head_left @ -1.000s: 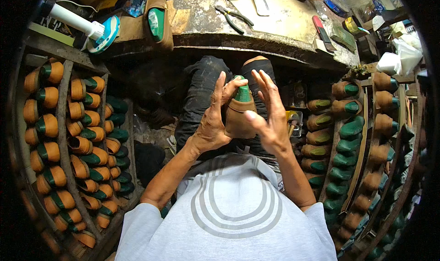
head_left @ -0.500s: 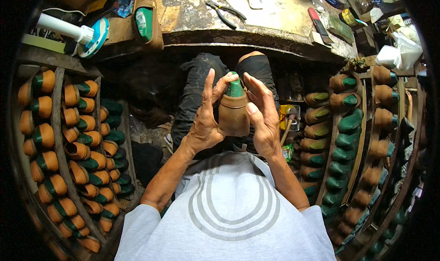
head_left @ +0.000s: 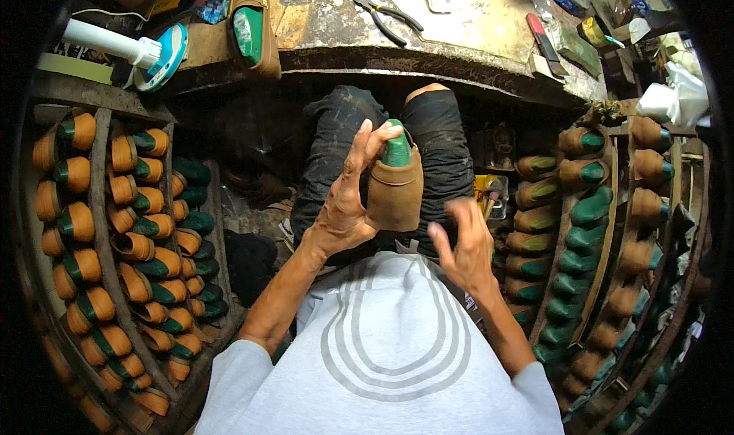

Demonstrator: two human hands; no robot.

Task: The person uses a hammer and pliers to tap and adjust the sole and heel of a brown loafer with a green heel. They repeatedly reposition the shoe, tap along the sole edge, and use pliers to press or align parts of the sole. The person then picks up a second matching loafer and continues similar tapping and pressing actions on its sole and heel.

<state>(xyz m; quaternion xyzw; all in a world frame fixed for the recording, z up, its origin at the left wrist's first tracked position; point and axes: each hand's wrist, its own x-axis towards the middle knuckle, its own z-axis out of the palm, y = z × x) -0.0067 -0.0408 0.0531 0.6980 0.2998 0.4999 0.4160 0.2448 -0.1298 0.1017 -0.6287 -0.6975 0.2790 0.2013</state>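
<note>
Over my lap, my left hand (head_left: pixel 348 198) holds a brown shoe upper (head_left: pixel 395 199) stretched on a green shoe last (head_left: pixel 397 150). Its fingers reach to the top of the last, and the palm lies along the shoe's left side. My right hand (head_left: pixel 463 244) is off the shoe, to its lower right, with its fingers apart and nothing in them; it is slightly blurred. Another brown shoe (head_left: pixel 264 49) with a green last inside lies at the left of the workbench edge.
On the workbench (head_left: pixel 329 30) lie pliers (head_left: pixel 388 20) and a red-handled tool (head_left: pixel 540 36). A white-and-blue fan-like thing (head_left: pixel 157 56) stands at its left. Racks of tan shoes (head_left: pixel 92 305) line my left; racks with brown shoes and green lasts (head_left: pixel 581 240) line my right.
My right hand has let go of the shoe and moved down and to the right. The left hand keeps its hold. The whole view has shifted slightly.
</note>
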